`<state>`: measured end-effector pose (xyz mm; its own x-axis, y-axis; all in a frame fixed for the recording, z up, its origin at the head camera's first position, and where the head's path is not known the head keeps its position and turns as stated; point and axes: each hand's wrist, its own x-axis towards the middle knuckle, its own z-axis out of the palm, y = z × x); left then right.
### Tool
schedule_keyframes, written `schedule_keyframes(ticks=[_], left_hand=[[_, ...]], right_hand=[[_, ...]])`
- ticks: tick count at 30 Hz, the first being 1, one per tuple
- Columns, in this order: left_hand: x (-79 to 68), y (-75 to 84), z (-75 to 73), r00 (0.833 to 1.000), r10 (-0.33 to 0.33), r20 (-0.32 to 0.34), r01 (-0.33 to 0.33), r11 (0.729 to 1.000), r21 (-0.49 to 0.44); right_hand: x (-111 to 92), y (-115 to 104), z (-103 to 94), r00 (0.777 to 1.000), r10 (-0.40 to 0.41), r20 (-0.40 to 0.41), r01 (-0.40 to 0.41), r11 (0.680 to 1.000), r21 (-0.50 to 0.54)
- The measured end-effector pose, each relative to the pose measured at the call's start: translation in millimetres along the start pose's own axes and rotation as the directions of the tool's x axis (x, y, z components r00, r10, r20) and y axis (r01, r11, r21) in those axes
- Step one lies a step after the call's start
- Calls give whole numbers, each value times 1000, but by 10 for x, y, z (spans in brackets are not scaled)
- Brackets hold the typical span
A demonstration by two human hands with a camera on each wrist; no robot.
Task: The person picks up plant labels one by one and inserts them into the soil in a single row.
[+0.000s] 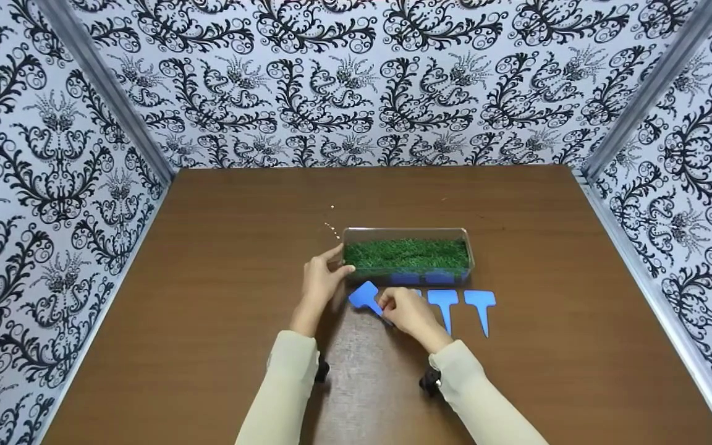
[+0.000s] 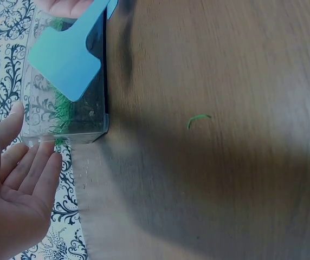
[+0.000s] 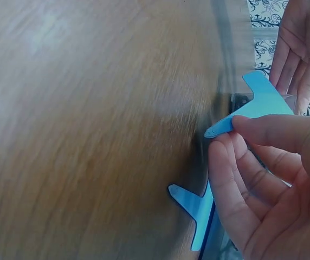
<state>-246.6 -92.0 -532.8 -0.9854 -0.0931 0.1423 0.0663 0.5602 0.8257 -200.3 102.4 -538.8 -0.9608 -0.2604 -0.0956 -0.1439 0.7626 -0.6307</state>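
Observation:
My right hand [image 1: 410,312] pinches a blue T-shaped plant label [image 1: 364,296] by its narrow stem between thumb and fingers. The label's wide head points up and left, in front of a clear plastic box [image 1: 406,231] holding green artificial grass [image 1: 405,254]. At the box's left end is my left hand [image 1: 322,279]; in the left wrist view its fingers [image 2: 41,173] lie fairly straight against the end wall, thumb apart. Two more blue labels, a middle one [image 1: 444,298] and a right one [image 1: 481,299], lie on the table; another is mostly hidden behind my right hand.
The brown wooden table [image 1: 220,266] stands between patterned wall panels [image 1: 343,80] with metal edge strips. A loose green strand [image 2: 199,117] lies on the wood. Small white specks [image 1: 332,230] show left of the box. Blue patches show in the box's front wall.

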Motion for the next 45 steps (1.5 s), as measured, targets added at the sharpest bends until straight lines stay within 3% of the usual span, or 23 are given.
schedule_keyframes(ticks=[15,30,45], left_hand=[[14,-13,11,999,-27,17,28,999,-42],[-5,23,-4,998,-51,32,52,998,-29],[4,9,2,1000,-9,-5,9,1000,-4]], right_hand=[[5,-26,-44,1000,-1,-18,2,999,42],[14,-25,-93,999,-26,-40,29,997,65],[37,-31,-96,978,-92,-189,124,979,164]])
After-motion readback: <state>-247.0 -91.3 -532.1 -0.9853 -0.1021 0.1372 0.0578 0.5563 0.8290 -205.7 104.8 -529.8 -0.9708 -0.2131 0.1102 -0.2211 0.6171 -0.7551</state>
